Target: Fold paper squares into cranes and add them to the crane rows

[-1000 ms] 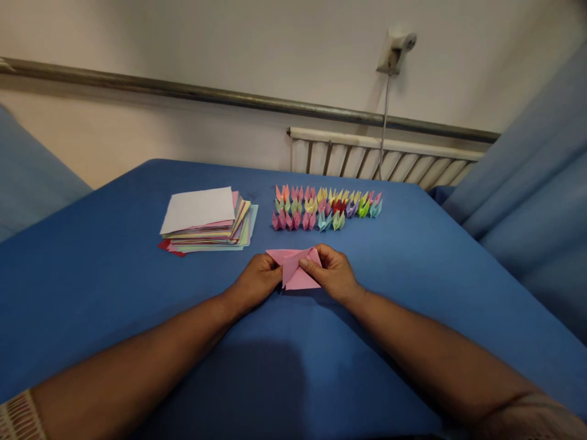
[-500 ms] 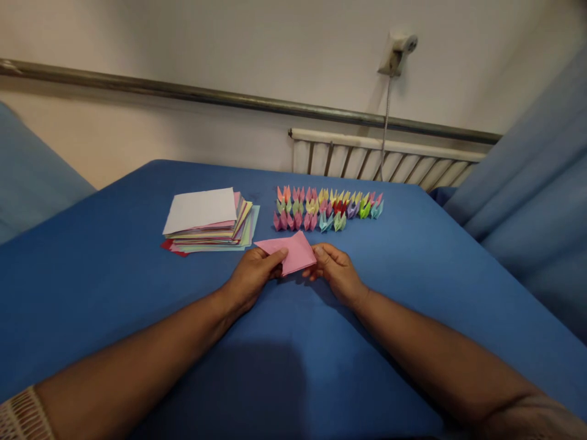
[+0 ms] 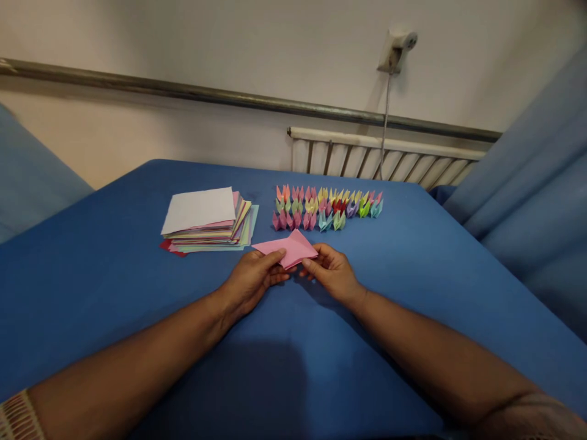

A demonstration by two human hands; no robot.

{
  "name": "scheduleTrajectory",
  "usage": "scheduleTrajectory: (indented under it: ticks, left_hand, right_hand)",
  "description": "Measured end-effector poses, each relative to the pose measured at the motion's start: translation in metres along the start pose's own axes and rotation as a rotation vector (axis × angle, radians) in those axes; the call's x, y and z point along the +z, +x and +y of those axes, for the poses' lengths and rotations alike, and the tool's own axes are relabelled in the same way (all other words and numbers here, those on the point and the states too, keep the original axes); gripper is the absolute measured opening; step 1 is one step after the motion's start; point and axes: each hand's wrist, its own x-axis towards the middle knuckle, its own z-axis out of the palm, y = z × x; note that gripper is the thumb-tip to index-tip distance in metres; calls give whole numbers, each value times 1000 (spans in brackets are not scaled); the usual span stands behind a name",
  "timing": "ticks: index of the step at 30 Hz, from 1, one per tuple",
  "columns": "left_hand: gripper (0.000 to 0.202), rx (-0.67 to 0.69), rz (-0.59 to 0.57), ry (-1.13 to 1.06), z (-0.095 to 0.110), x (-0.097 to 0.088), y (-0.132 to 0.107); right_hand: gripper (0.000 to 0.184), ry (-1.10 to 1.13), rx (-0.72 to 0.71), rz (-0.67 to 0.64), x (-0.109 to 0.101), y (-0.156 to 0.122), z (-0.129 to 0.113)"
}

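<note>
A partly folded sheet of pink origami paper (image 3: 297, 246) is held between both hands above the blue table, one sharp point toward the left and one upward. My left hand (image 3: 254, 275) pinches its left part, thumb on top and fingers underneath. At the lower right edge, my right hand (image 3: 334, 273) grips it between thumb and fingers. The fingers hide part of the paper's underside. Just beyond the hands stand rows of small folded paper cranes (image 3: 324, 221) in pink, yellow, green, red, purple and blue.
Left of the cranes lies a stack of coloured paper (image 3: 202, 211) with a white sheet on top. The blue-covered table (image 3: 385, 269) reaches toward a radiator (image 3: 358, 153) and a wall pipe (image 3: 229, 99). Blue curtains (image 3: 541, 177) hang at both sides.
My right thumb has moved from the pink paper's right corner down onto its lower edge. The paper looks flatter and tilted, and my left fingers reach further beneath it.
</note>
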Motion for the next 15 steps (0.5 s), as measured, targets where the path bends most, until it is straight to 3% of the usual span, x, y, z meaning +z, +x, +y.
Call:
scheduleTrajectory:
  ticks: [8,15]
  left_hand:
    - [19,-27,-12,-14,0,1,0]
    - [25,56,-42,108,-5,5,-4]
  right_hand:
    - [31,-53,-3,-27,-2,-3,-7]
    - [32,-81,-42,23,-4,-2,-4]
